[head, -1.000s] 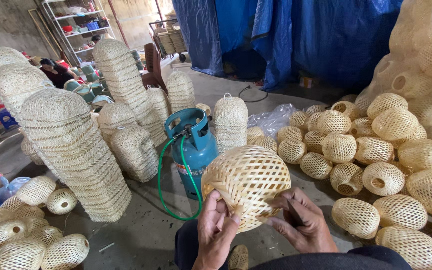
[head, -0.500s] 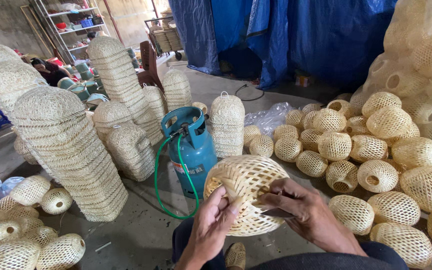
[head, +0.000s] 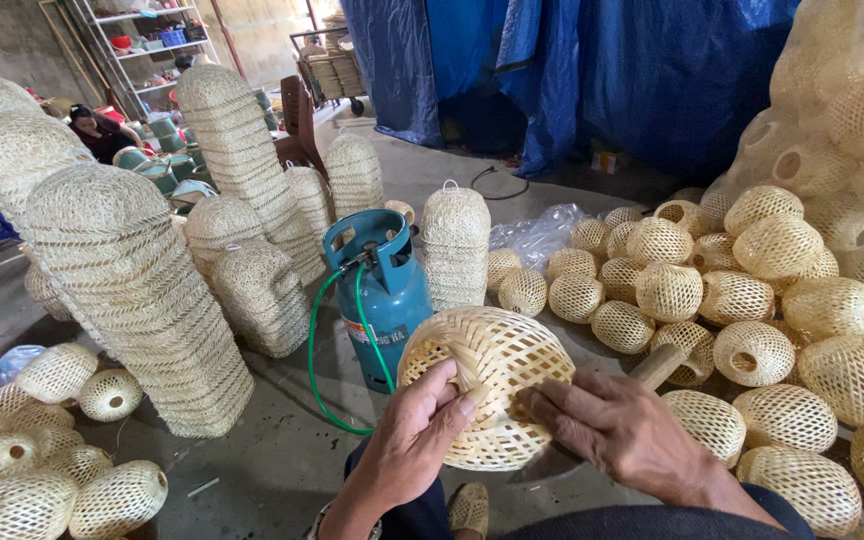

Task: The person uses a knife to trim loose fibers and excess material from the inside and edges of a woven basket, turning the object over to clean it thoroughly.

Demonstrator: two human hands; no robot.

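Note:
A round woven bamboo ball [head: 497, 385] with an open lattice is held over my lap. My left hand [head: 414, 440] grips its lower left side, with the thumb pressed on the weave. My right hand [head: 624, 430] lies against the ball's lower right and is closed round a wooden-handled tool [head: 658, 364]. The handle sticks up behind the hand. A dark blade tip shows below the fingers, against the ball's underside.
A blue gas cylinder [head: 384, 292] with a green hose [head: 314, 372] stands just beyond the ball. Tall stacks of woven shades [head: 142, 290] rise on the left, and several woven balls [head: 752, 290] lie on the right. A person [head: 98, 130] sits far back left, and a blue tarp [head: 602, 70] hangs behind.
The ball has sunk a little toward my lap and turned. My right hand has slid from the ball's right side onto its lower front. My left hand keeps its grip.

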